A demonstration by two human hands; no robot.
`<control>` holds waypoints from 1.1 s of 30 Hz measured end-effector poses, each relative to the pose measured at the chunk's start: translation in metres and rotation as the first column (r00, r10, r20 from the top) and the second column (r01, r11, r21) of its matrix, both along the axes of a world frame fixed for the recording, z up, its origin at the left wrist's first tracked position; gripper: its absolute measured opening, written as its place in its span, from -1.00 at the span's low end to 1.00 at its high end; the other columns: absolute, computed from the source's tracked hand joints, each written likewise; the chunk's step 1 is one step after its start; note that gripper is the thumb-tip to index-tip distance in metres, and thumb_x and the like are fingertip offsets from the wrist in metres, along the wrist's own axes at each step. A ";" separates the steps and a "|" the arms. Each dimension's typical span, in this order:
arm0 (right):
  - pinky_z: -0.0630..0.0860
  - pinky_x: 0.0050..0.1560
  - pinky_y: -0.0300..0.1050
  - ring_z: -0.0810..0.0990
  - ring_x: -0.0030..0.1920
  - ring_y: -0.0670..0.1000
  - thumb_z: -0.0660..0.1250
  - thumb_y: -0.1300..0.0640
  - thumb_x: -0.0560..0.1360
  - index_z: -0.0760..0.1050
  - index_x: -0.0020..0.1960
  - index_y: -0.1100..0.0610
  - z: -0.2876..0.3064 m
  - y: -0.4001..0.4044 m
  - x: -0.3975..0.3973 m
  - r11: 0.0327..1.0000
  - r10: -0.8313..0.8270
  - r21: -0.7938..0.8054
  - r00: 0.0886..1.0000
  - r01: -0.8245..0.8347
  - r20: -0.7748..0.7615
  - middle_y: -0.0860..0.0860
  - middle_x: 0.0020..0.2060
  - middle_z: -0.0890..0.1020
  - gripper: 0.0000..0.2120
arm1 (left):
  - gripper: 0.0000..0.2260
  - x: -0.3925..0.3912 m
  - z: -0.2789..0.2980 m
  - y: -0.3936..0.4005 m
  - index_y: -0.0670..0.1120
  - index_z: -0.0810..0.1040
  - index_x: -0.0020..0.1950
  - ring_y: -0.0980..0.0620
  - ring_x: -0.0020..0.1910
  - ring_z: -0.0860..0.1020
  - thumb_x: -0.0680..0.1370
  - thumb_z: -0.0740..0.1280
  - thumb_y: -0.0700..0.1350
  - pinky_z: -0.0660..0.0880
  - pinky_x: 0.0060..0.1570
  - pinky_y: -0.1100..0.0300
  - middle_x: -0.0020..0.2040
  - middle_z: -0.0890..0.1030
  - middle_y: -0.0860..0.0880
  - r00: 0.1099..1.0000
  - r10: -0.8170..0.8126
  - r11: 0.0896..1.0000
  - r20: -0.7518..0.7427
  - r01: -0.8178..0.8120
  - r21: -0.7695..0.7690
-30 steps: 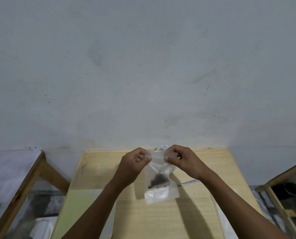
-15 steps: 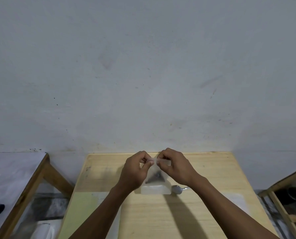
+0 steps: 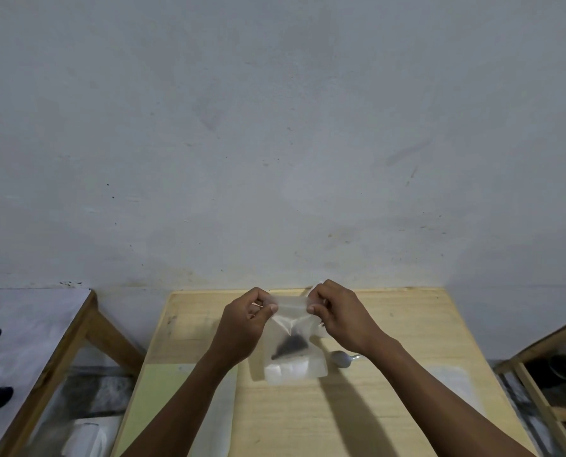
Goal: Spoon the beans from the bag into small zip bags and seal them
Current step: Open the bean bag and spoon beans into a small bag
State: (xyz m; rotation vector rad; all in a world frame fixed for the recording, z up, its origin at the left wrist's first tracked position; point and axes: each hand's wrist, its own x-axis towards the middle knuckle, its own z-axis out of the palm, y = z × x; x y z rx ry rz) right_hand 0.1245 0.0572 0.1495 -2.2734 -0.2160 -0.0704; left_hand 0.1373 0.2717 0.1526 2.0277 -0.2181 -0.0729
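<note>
Spreading apart along the zip bag (image 3: 293,351) top, left hand (image 3: 243,328) and right hand (image 3: 339,316) pinch its strip (beans (image 3: 289,347) inside), so sealing looks nearly finished.

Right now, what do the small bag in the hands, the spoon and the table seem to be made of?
The small frosted zip bag looks like thin, soft plastic: dark beans show through and it creases. The grey spoon lying beside it seems metal, with a dull shine. The pale wooden table shows faint grain, probably matte wood or veneer.

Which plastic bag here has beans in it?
The small zip bag pinched at its top by the left hand and right hand; the flat bag lying on the table's right looks empty.
</note>
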 end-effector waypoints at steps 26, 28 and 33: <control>0.33 -0.24 -0.43 0.45 -0.32 -0.25 0.44 0.25 0.47 0.46 -0.29 0.06 -0.005 0.019 -0.013 0.959 0.015 0.281 0.987 0.032 -0.162 -0.28 -0.41 0.52 -0.77 | -0.92 -0.011 -0.006 0.003 -0.03 0.58 -0.15 0.03 -0.27 0.61 0.55 0.38 -0.10 0.57 -0.21 0.04 -0.26 0.65 0.02 0.996 0.030 0.999 -0.084 -0.027 0.037; 0.37 -0.21 -0.44 0.48 -0.29 -0.26 0.44 0.23 0.48 0.50 -0.23 0.09 -0.004 0.022 -0.015 0.945 0.019 0.324 0.982 0.044 -0.190 -0.26 -0.36 0.55 -0.83 | -0.92 -0.012 -0.006 0.003 -0.05 0.58 -0.13 0.04 -0.26 0.60 0.55 0.38 -0.10 0.57 -0.20 0.05 -0.24 0.64 0.03 0.995 0.051 0.998 -0.086 -0.048 0.034; 0.56 -0.04 -0.21 0.58 -0.10 -0.08 0.55 0.07 0.39 0.53 0.10 0.04 -0.019 0.024 -0.024 0.799 0.015 0.562 0.926 0.215 -0.376 0.07 -0.05 0.57 -0.66 | -0.93 -0.012 -0.007 0.004 -0.09 0.59 -0.09 0.08 -0.24 0.62 0.56 0.35 -0.12 0.52 -0.21 0.19 -0.22 0.64 0.01 0.963 0.246 0.962 -0.113 -0.257 -0.088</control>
